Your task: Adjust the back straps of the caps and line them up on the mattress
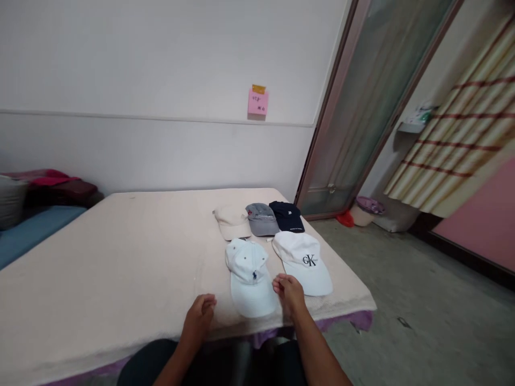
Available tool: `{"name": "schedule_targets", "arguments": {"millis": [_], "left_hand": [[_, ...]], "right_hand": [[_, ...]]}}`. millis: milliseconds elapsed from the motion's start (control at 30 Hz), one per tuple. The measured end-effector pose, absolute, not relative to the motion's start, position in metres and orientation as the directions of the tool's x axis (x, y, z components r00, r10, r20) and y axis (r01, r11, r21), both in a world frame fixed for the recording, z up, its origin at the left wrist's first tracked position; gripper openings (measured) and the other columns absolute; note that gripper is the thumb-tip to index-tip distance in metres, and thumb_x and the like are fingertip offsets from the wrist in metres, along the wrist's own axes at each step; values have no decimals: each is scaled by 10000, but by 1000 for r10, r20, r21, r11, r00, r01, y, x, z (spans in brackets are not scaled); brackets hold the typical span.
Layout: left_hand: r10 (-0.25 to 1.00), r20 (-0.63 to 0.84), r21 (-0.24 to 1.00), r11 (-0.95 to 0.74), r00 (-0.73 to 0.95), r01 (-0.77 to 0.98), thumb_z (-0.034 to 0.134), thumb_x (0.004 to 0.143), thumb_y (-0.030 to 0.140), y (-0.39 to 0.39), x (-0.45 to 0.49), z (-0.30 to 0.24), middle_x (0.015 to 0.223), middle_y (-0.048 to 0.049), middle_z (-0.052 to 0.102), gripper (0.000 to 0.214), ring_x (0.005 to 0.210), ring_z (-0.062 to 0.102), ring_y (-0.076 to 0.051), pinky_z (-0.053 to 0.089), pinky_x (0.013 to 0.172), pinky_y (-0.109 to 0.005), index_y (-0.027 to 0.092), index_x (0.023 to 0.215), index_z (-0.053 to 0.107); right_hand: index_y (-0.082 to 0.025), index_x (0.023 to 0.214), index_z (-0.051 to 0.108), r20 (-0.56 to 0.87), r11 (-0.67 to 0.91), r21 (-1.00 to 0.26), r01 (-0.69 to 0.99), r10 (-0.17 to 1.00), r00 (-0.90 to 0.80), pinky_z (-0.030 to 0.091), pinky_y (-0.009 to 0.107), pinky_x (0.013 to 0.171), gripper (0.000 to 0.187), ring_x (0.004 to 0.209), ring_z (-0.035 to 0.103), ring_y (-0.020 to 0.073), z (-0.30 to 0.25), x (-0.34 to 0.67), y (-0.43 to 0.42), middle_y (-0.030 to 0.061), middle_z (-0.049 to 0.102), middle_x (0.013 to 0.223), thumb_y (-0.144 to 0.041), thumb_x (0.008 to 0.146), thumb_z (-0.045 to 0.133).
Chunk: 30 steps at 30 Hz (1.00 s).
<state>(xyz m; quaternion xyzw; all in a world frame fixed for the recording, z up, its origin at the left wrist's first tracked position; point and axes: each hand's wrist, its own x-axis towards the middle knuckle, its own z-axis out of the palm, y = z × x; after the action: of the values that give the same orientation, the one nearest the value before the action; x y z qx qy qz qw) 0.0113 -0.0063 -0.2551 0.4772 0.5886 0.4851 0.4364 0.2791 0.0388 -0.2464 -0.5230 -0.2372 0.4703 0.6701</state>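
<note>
A white baseball cap [250, 276] with a small dark horse-and-rider logo lies on the bed, its brim toward me. My left hand [200, 313] is to the left of that brim, apart from it, with loosely bent fingers and nothing held. On the other side, my right hand [290, 291] hovers between this brim and a second white cap [303, 262] lettered "CK". Its fingers are half curled and hold nothing; whether the tips touch the brim I cannot tell. Behind lie a cream cap [231, 222], a grey cap [262, 220] and a navy cap [287, 216] in a row.
The bed [132, 268] has a pale cover and meets the white wall, where a pink note [258, 102] is taped. Bedding and a pillow [12, 201] are at far left. A sliding glass door [362, 107], a waste bin [364, 212] and grey floor are right.
</note>
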Motion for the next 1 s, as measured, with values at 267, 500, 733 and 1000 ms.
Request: {"name": "schedule_targets", "arguments": {"millis": [267, 500, 733, 1000], "left_hand": [[965, -182, 983, 186, -190, 4, 566, 736, 387, -34, -31, -190, 419, 82, 508, 709, 329, 468, -135, 375, 341, -222, 60, 1327, 348], [939, 171, 983, -181, -298, -8, 623, 744, 298, -67, -61, -62, 451, 132, 357, 867, 392, 396, -86, 425, 443, -188, 255, 1463, 140], [912, 225, 974, -212, -343, 75, 610, 759, 268, -93, -71, -41, 471, 126, 338, 871, 407, 344, -85, 407, 459, -205, 265, 1470, 106], [868, 301, 951, -306, -394, 52, 628, 742, 232, -111, -47, -25, 475, 112, 375, 895, 406, 387, -96, 437, 481, -249, 257, 1474, 114]], "right_hand": [[-189, 1322, 377, -27, 23, -960, -279, 985, 172, 251, 160, 352, 721, 366, 368, 65, -167, 182, -17, -101, 460, 481, -346, 692, 692], [-274, 1421, 249, 404, 402, -905, -141, 915, 14, 347, 194, 456, 709, 459, 385, 75, -60, 108, -18, -83, 462, 569, -198, 803, 587], [-293, 1432, 214, 530, 529, -847, -52, 848, 8, 363, 227, 486, 717, 487, 392, 93, -32, 97, -32, -81, 435, 580, -159, 819, 559], [-318, 1425, 236, 536, 534, -843, -63, 844, -12, 359, 238, 487, 717, 477, 387, 95, -17, 123, -55, -86, 423, 568, -162, 811, 572]]}}
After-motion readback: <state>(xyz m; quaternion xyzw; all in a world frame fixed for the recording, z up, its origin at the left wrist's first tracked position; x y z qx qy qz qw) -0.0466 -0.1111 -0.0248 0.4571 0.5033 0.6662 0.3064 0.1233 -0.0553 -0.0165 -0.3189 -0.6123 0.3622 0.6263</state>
